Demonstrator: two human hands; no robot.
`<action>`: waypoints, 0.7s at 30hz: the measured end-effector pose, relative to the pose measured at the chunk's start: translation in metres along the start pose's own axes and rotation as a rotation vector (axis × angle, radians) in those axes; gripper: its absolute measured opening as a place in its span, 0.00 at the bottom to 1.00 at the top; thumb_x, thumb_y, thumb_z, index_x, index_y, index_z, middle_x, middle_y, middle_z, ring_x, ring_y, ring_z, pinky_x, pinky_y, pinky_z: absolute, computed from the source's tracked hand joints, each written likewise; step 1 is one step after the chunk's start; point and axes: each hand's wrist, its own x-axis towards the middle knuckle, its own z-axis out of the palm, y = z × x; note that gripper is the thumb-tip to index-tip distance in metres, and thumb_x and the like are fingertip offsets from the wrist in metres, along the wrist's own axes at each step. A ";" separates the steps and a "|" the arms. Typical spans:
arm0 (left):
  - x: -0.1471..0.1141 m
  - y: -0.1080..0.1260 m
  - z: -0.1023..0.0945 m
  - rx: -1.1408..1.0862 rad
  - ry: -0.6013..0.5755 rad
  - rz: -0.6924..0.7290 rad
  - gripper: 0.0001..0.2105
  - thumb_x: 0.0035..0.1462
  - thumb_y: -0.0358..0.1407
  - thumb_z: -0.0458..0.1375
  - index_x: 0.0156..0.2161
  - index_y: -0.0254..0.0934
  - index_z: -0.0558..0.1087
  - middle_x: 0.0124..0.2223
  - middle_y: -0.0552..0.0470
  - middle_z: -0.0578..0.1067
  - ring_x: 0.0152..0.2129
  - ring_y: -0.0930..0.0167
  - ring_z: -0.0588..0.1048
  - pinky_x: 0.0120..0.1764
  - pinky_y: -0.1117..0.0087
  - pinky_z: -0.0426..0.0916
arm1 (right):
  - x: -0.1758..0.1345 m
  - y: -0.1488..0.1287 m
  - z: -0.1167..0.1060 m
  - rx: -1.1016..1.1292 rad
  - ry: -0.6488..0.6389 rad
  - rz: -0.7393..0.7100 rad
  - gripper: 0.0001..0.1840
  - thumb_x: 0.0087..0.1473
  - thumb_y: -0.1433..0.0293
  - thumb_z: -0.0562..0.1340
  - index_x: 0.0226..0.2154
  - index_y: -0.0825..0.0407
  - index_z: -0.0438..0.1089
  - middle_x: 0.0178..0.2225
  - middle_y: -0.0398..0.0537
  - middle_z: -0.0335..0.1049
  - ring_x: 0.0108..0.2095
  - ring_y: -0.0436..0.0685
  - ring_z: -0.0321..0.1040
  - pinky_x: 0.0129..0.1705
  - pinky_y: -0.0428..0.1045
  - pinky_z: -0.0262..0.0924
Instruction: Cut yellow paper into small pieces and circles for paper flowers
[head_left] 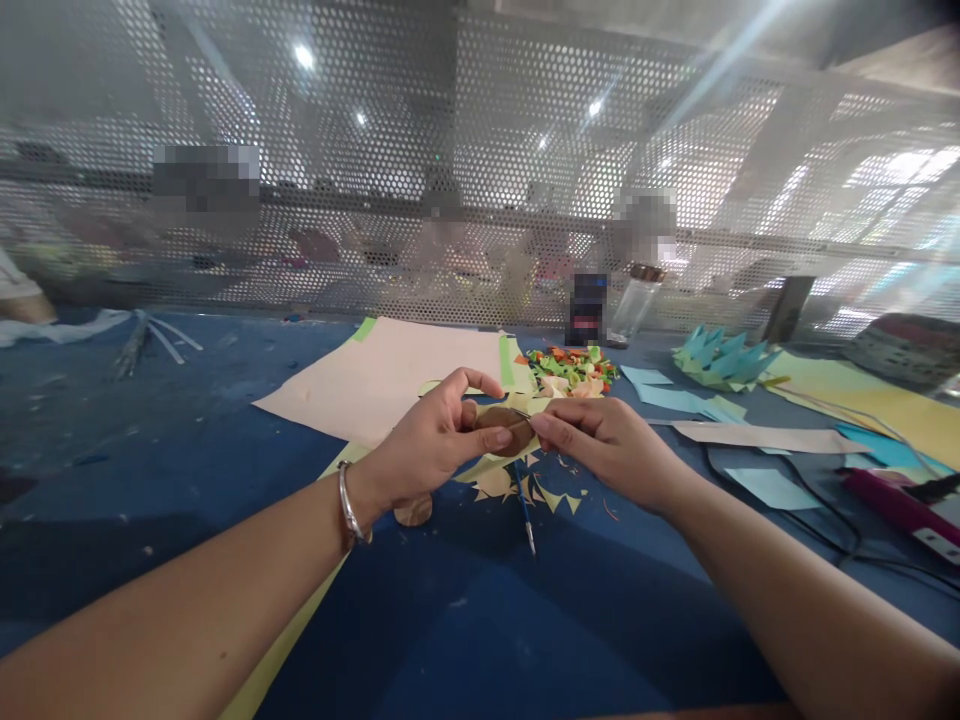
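My left hand (442,430) is closed around a brown oval disc (499,428), with the thumb lying across its face. At the disc's right edge, my right hand (592,435) pinches something thin and dark that I cannot make out. Pale yellow paper (487,468) spreads behind and below the disc. Beneath the hands lies a slim blue-handled tool (526,515) with a light metal tip toward me. Cut yellow and tan paper scraps (555,497) are scattered around it. Another brown rounded piece (413,510) sits by my left wrist, partly hidden.
Large cream sheet (360,375) lies behind my left hand. Colourful paper scraps (574,370) are piled at the back, near a clear bottle (636,300). Folded blue paper (724,355), a purple power strip (900,515) and black cables are on the right. A perforated metal screen (420,120) closes the back.
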 end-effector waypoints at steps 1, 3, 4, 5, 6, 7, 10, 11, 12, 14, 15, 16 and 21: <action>0.000 0.000 0.000 -0.004 0.013 -0.011 0.20 0.55 0.36 0.67 0.46 0.40 0.61 0.34 0.53 0.79 0.29 0.72 0.76 0.33 0.72 0.63 | 0.000 0.000 0.000 -0.005 0.003 0.002 0.25 0.65 0.52 0.53 0.25 0.52 0.66 0.23 0.42 0.59 0.26 0.50 0.55 0.28 0.48 0.48; 0.000 0.000 0.001 -0.024 0.036 -0.033 0.17 0.54 0.35 0.67 0.43 0.38 0.64 0.34 0.52 0.80 0.31 0.72 0.77 0.36 0.71 0.65 | 0.000 -0.001 0.000 -0.022 0.013 0.004 0.26 0.65 0.52 0.53 0.24 0.52 0.66 0.22 0.41 0.58 0.25 0.50 0.55 0.28 0.48 0.48; 0.000 -0.001 0.001 -0.038 0.044 -0.039 0.15 0.53 0.35 0.68 0.41 0.37 0.66 0.36 0.50 0.80 0.32 0.72 0.77 0.38 0.71 0.66 | 0.000 -0.001 0.000 -0.032 0.016 0.002 0.26 0.65 0.52 0.53 0.24 0.52 0.66 0.22 0.41 0.58 0.25 0.50 0.55 0.28 0.48 0.48; 0.001 -0.001 0.002 -0.054 0.050 -0.043 0.14 0.53 0.34 0.68 0.40 0.36 0.68 0.37 0.49 0.80 0.33 0.71 0.77 0.40 0.70 0.66 | 0.000 -0.002 0.001 -0.041 0.017 -0.002 0.26 0.65 0.52 0.52 0.24 0.52 0.66 0.22 0.42 0.59 0.25 0.50 0.55 0.28 0.49 0.48; 0.001 -0.002 0.002 -0.068 0.057 -0.043 0.13 0.52 0.34 0.68 0.39 0.35 0.70 0.38 0.49 0.80 0.34 0.71 0.77 0.42 0.70 0.67 | 0.000 -0.002 0.001 -0.047 0.019 -0.007 0.26 0.65 0.52 0.52 0.24 0.52 0.66 0.22 0.42 0.59 0.25 0.50 0.55 0.29 0.49 0.48; 0.001 -0.002 0.003 -0.080 0.067 -0.039 0.12 0.51 0.33 0.69 0.38 0.35 0.72 0.39 0.49 0.80 0.35 0.71 0.77 0.43 0.70 0.67 | 0.000 -0.002 0.001 -0.051 0.021 -0.010 0.27 0.65 0.52 0.52 0.24 0.52 0.67 0.22 0.42 0.60 0.25 0.51 0.55 0.29 0.49 0.49; 0.001 -0.004 0.005 -0.102 0.108 -0.013 0.10 0.49 0.33 0.70 0.37 0.35 0.76 0.37 0.51 0.80 0.34 0.72 0.77 0.43 0.71 0.68 | 0.000 -0.001 0.001 -0.053 0.030 -0.016 0.27 0.65 0.51 0.52 0.25 0.52 0.67 0.23 0.43 0.62 0.27 0.51 0.58 0.30 0.49 0.50; 0.000 -0.004 0.005 -0.107 0.122 -0.010 0.10 0.49 0.32 0.70 0.37 0.35 0.76 0.37 0.51 0.80 0.34 0.72 0.77 0.43 0.70 0.68 | 0.000 -0.001 0.001 -0.054 0.031 -0.017 0.27 0.65 0.51 0.52 0.25 0.52 0.67 0.23 0.43 0.62 0.27 0.52 0.58 0.30 0.49 0.50; 0.000 -0.004 0.006 -0.112 0.135 -0.010 0.10 0.48 0.32 0.70 0.36 0.35 0.77 0.37 0.50 0.80 0.35 0.72 0.77 0.43 0.70 0.68 | -0.001 -0.001 0.001 -0.053 0.032 -0.020 0.27 0.65 0.51 0.52 0.25 0.52 0.67 0.23 0.43 0.62 0.27 0.52 0.58 0.30 0.49 0.50; -0.001 -0.004 0.007 -0.135 0.157 -0.019 0.10 0.48 0.32 0.70 0.36 0.34 0.77 0.37 0.50 0.81 0.35 0.71 0.77 0.43 0.69 0.68 | -0.001 -0.001 0.001 -0.050 0.032 -0.027 0.26 0.65 0.51 0.52 0.25 0.52 0.67 0.23 0.43 0.61 0.27 0.52 0.58 0.30 0.49 0.49; -0.001 -0.004 0.008 -0.156 0.162 -0.029 0.10 0.48 0.31 0.71 0.36 0.34 0.77 0.37 0.50 0.81 0.35 0.71 0.77 0.43 0.69 0.68 | -0.001 -0.002 0.001 -0.049 0.032 -0.028 0.26 0.66 0.52 0.52 0.25 0.52 0.67 0.23 0.43 0.61 0.27 0.52 0.58 0.30 0.49 0.49; -0.001 -0.004 0.009 -0.181 0.165 -0.041 0.09 0.47 0.31 0.71 0.35 0.34 0.77 0.37 0.51 0.80 0.34 0.72 0.77 0.42 0.70 0.68 | -0.001 -0.001 0.002 -0.047 0.034 -0.029 0.26 0.66 0.52 0.52 0.25 0.52 0.66 0.23 0.43 0.61 0.27 0.52 0.58 0.30 0.49 0.48; -0.002 -0.003 0.012 -0.258 0.171 -0.108 0.08 0.47 0.31 0.71 0.32 0.34 0.76 0.33 0.54 0.79 0.31 0.74 0.75 0.39 0.72 0.66 | 0.000 0.000 0.002 -0.042 0.046 -0.040 0.25 0.66 0.53 0.52 0.24 0.51 0.63 0.24 0.42 0.60 0.27 0.52 0.58 0.30 0.49 0.48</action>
